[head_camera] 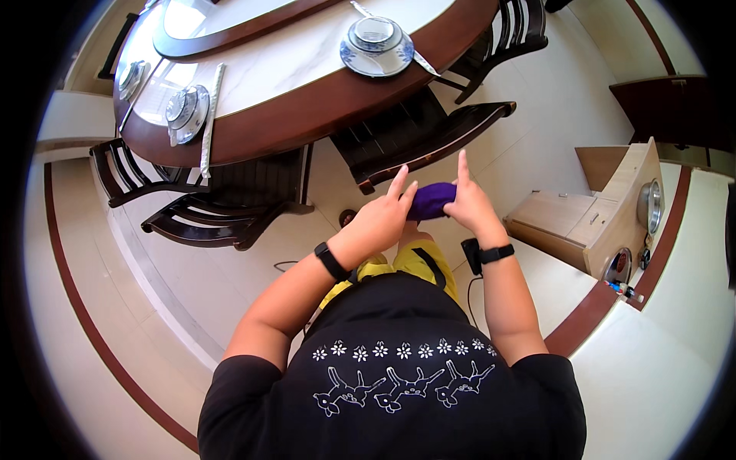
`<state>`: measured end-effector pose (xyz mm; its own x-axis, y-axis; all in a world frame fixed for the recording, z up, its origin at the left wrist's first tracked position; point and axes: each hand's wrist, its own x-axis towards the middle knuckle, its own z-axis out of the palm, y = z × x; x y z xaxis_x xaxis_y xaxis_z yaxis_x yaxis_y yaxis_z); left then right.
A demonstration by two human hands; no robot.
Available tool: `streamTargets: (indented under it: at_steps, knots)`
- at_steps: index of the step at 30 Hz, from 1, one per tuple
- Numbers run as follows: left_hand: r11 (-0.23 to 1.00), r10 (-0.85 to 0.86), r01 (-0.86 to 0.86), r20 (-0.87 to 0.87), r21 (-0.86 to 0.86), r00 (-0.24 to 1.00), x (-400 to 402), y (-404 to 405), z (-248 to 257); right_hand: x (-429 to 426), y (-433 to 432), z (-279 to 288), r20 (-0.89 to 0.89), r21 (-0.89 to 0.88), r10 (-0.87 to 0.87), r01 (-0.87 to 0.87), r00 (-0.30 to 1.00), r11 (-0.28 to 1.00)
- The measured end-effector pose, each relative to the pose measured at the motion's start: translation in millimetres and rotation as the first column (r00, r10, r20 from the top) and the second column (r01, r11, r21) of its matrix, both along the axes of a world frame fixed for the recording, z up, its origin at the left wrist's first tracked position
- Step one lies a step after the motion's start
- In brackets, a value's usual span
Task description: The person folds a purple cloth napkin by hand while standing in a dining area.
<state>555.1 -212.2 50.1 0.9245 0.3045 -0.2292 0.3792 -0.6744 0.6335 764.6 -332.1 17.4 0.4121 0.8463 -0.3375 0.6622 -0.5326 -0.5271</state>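
Note:
A folded purple cloth is stretched between my two hands in front of my body. Its left end is gripped by my left hand, with a finger pointing forward. At the other end, my right hand pinches the cloth with the thumb low and the index finger raised straight. The fingers partly cover both ends of the cloth. Just beyond my hands stands a dark wooden chair, apart from them.
An oval dining table with a brown rim bears a plate-and-bowl set and another wrapped set beside a wrapped chopstick sleeve. Another dark chair stands at the left. A pale wooden cabinet is at the right.

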Motion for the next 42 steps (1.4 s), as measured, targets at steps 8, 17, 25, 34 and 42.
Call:
streamTargets:
  at_steps: [8, 17, 25, 34, 42]
  knots:
    - [0.916, -0.048, 0.111, -0.169, 0.385, 0.984, 26, -6, -34, 21, 24, -29, -0.014, -0.134, -0.071, 0.069, 0.997, 0.989]
    - [0.782, -0.111, 0.227, -0.228, 0.58, 0.967, 6, -13, -48, -6, 30, -18, -0.019, -0.193, -0.002, -0.002, 1.0, 0.981]
    - [0.768, -0.111, 0.204, -0.188, 0.607, 0.976, -9, -16, -61, -22, 31, -20, -0.027, -0.174, 0.04, -0.044, 0.999, 0.984]
    - [0.789, -0.106, 0.191, -0.176, 0.584, 0.979, -20, -14, -55, -39, 29, -17, -0.048, -0.162, 0.069, -0.076, 0.996, 0.984]
    - [0.822, -0.088, 0.185, -0.201, 0.538, 0.976, -24, -13, -46, -47, 28, -20, -0.039, -0.132, 0.093, -0.097, 0.995, 0.986]
